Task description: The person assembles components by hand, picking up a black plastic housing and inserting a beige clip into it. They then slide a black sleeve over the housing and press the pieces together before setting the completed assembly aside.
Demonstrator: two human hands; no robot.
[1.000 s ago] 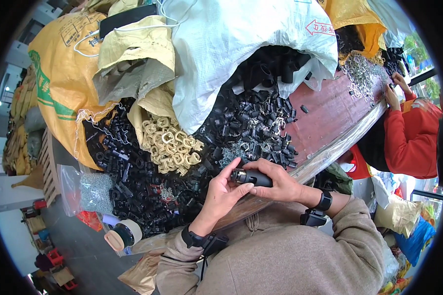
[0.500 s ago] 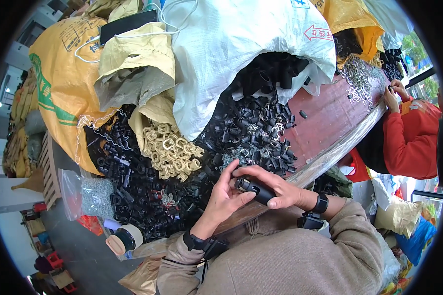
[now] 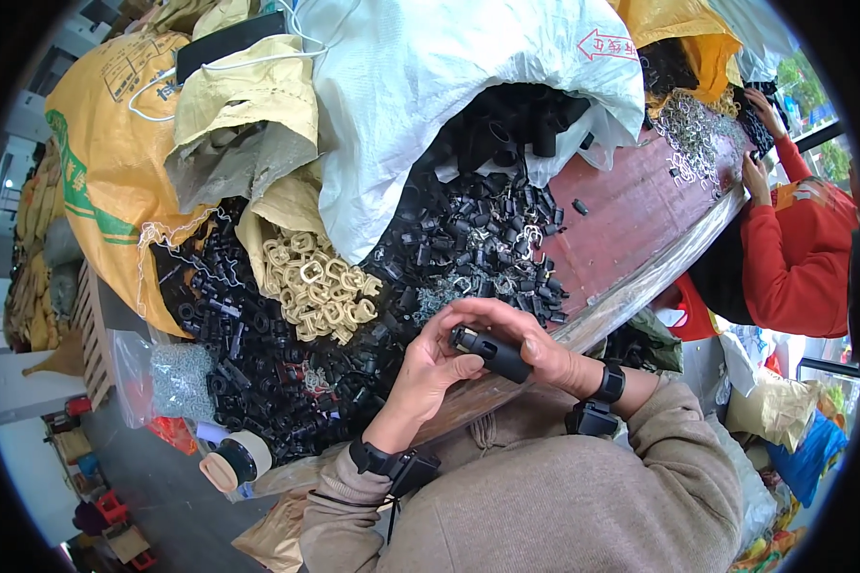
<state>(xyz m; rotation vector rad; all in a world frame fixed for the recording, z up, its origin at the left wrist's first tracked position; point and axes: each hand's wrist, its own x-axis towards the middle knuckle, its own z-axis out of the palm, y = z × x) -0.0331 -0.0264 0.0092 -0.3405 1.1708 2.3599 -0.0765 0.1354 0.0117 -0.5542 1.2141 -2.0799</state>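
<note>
Over the near edge of the table, both hands hold a black cylindrical plastic part (image 3: 504, 359) with a slot in its side. My left hand (image 3: 422, 374) is closed at its left end, the thumb pressed along the lower side. From the right, my right hand (image 3: 552, 359) grips the other end, its fingers arched over the top. Just beyond lie a heap of small black plastic pieces (image 3: 478, 239) with thin metal bits among them, and a pile of beige ring-shaped plastic pieces (image 3: 320, 286). What the fingertips touch behind the part is partly hidden.
A large white woven sack (image 3: 401, 86) spills black tubes onto the reddish tabletop (image 3: 602, 224). Left stand an orange sack (image 3: 105, 153), a bag of small metal parts (image 3: 182, 382) and a tape roll (image 3: 244, 458). A co-worker in red (image 3: 798, 258) works at the far right.
My right thumb has shifted back along the black part, and my right fingers now arch more over it. The co-worker's one hand has reached farther away. The whole view has shifted slightly.
</note>
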